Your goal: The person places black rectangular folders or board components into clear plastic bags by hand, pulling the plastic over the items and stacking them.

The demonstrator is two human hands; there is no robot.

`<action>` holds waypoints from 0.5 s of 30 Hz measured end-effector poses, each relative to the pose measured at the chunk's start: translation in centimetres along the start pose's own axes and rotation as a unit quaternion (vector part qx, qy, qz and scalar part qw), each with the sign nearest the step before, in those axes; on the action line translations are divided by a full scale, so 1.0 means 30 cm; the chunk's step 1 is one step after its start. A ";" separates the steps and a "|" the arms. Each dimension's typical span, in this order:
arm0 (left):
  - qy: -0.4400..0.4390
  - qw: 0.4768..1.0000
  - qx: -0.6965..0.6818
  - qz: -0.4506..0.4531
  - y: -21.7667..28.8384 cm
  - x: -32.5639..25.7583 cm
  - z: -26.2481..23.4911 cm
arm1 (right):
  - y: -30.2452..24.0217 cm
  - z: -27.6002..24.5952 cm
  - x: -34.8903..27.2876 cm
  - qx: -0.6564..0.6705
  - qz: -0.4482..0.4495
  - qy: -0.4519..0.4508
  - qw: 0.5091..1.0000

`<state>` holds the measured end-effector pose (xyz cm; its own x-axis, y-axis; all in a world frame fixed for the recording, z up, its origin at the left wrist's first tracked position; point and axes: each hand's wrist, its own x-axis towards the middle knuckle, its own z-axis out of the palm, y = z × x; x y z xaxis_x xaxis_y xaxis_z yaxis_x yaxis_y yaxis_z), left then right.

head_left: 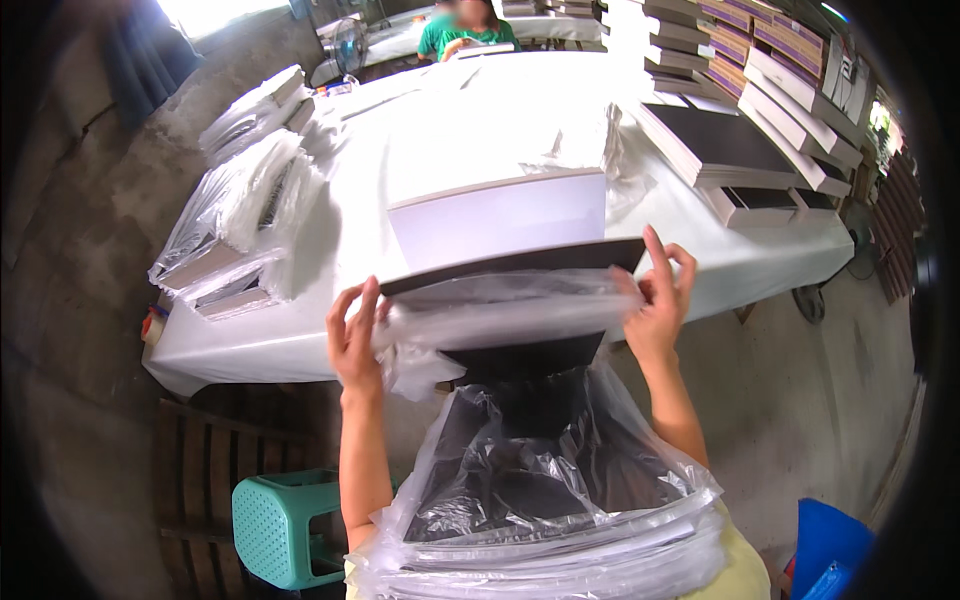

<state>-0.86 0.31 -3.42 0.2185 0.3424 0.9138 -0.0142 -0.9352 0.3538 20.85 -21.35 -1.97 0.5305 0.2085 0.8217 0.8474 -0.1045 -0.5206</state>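
Note:
Both my hands hold a flat black board (pixel 515 262) by its two ends, above the near table edge. My left hand (pixel 354 335) pinches its left end and my right hand (pixel 658 298) its right end, index finger raised along the corner. A clear plastic bag (pixel 510 315), blurred by motion, is bunched across the board between my hands. Below it shows another black surface (pixel 530 357); whether it is the same piece I cannot tell. Against my body rests a stack of clear plastic bags (pixel 545 550) over something black. A white panel (pixel 500 218) lies just beyond the board.
A white-covered table (pixel 370 225) spreads ahead. Plastic-wrapped bundles (pixel 235 205) are piled at its left; black-topped board stacks (pixel 725 145) and cartons (pixel 790 45) stand at the right. A person in green (pixel 437 35) sits at the far end. A green stool (pixel 275 525) stands lower left.

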 end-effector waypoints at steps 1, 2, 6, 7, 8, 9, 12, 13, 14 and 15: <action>-0.017 1.000 0.021 -0.012 0.056 0.011 -0.042 | -0.011 -0.032 -0.009 0.006 -0.036 0.020 0.999; -0.034 0.998 0.042 -0.024 0.118 0.043 -0.084 | -0.020 -0.060 -0.013 0.011 -0.071 0.040 0.997; -0.342 0.918 -0.194 -0.045 0.091 0.165 -0.245 | -0.136 -0.192 0.077 -0.009 -0.051 -0.084 0.995; -0.343 0.883 -0.306 -0.094 0.048 0.145 -0.232 | -0.143 -0.215 0.090 0.039 -0.015 -0.129 0.991; -0.339 0.831 -0.421 -0.135 0.028 0.125 -0.203 | -0.129 -0.239 0.093 0.138 0.020 -0.146 0.979; -0.365 0.798 -0.420 -0.233 0.053 0.116 -0.190 | -0.113 -0.270 0.093 0.195 0.069 -0.192 0.959; -0.449 0.657 -0.470 -0.381 0.098 0.063 -0.142 | -0.085 -0.348 0.092 0.412 0.225 -0.343 0.814; -0.513 0.632 -0.417 -0.405 0.098 0.047 -0.130 | -0.073 -0.367 0.091 0.483 0.275 -0.387 0.736; -0.575 0.600 -0.360 -0.424 0.095 0.031 -0.118 | -0.052 -0.374 0.077 0.496 0.329 -0.394 0.700; -0.567 0.593 -0.398 -0.411 0.075 -0.024 -0.095 | -0.020 -0.381 0.049 0.503 0.381 -0.397 0.666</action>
<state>-3.85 -1.79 -2.72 0.9796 -0.0496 -0.1949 0.1951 -0.0015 0.9808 21.37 -32.10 2.20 0.2803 0.9582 0.0563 -0.3173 0.1479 -0.9367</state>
